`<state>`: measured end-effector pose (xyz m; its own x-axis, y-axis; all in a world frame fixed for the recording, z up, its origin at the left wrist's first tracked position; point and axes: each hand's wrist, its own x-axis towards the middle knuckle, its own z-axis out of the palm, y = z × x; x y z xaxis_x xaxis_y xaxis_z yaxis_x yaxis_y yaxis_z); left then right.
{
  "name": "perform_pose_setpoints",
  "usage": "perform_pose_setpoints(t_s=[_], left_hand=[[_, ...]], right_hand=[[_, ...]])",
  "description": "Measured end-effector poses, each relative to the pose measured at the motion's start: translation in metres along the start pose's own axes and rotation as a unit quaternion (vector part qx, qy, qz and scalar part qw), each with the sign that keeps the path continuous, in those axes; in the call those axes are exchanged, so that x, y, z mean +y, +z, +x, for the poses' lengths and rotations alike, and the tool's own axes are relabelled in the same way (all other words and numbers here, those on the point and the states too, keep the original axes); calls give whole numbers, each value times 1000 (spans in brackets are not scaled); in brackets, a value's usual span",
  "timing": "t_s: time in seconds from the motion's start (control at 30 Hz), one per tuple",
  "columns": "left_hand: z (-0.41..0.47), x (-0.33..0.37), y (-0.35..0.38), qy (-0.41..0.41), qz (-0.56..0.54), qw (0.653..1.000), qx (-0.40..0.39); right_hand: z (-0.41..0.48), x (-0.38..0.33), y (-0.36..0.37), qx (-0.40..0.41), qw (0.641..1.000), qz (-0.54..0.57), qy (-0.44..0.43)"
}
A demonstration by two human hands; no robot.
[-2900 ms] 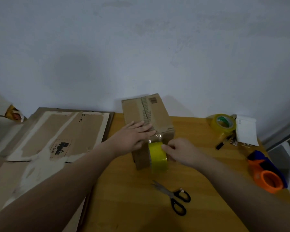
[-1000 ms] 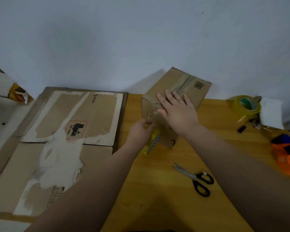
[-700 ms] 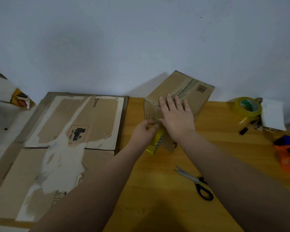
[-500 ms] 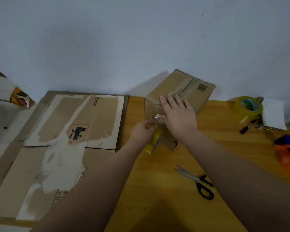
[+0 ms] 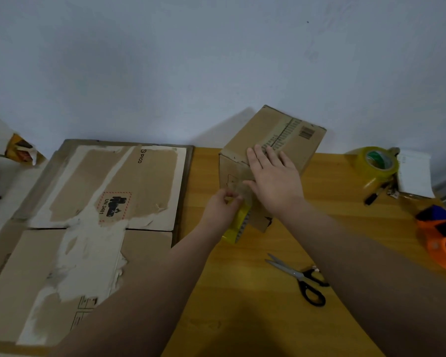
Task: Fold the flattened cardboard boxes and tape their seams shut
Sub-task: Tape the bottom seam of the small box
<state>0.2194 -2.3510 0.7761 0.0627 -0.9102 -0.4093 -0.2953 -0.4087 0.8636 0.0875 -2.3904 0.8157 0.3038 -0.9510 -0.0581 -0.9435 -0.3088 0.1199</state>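
Observation:
A folded brown cardboard box (image 5: 289,130) stands on the wooden table (image 5: 255,318), turned at an angle. My right hand (image 5: 274,179) lies flat on its top near the front corner, fingers spread. My left hand (image 5: 220,208) pinches a yellow tape roll (image 5: 238,224) against the box's near face, where a clear strip of tape runs up toward the top edge. Large flattened cardboard boxes (image 5: 93,215) with torn white patches lie to the left.
Black-handled scissors (image 5: 300,278) lie on the table in front of the box. At the right are another yellow tape roll (image 5: 377,162), a white paper pad (image 5: 413,173), a black marker (image 5: 373,195) and an orange and blue tape dispenser (image 5: 443,238).
The box has been turned to an angle. My hands swapped: the right moved from the tape onto the box top, the left came off the top and took the roll. Little has shifted in the last second.

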Motion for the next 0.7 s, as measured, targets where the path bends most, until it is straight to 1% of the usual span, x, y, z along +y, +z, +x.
perform_pose_setpoints(t_s=[0.2, 0.33, 0.4, 0.43, 0.5, 0.53, 0.57, 0.6, 0.63, 0.7], left_hand=[[-18, -2, 7, 18, -17, 1000, -17], [-37, 1, 27, 7, -41, 999, -18], [-44, 0, 37, 3, -46, 999, -5], [-47, -1, 41, -1, -49, 999, 3], [-52, -3, 48, -13, -56, 998, 23], [-54, -4, 52, -17, -60, 997, 35], [-55, -6, 55, -20, -63, 997, 48], [-56, -6, 59, -19, -69, 996, 59], [-57, -6, 62, -17, -78, 994, 68], [-59, -6, 68, -19, -93, 992, 80]], right_hand=[[-18, 19, 1, 6, 999, 30, -31], [-33, 32, -7, 10, 998, 52, -28], [-40, 36, -9, 57, 995, 75, -43], [-47, 38, -9, 100, 989, 93, -59], [-67, 44, -4, 203, 966, 127, -96], [-79, 48, 3, 236, 955, 143, -104], [-92, 51, 12, 233, 954, 159, -106], [-105, 55, 23, 201, 958, 175, -105], [-116, 58, 33, 140, 965, 199, -94], [-133, 64, 61, -37, 972, 226, -47]])
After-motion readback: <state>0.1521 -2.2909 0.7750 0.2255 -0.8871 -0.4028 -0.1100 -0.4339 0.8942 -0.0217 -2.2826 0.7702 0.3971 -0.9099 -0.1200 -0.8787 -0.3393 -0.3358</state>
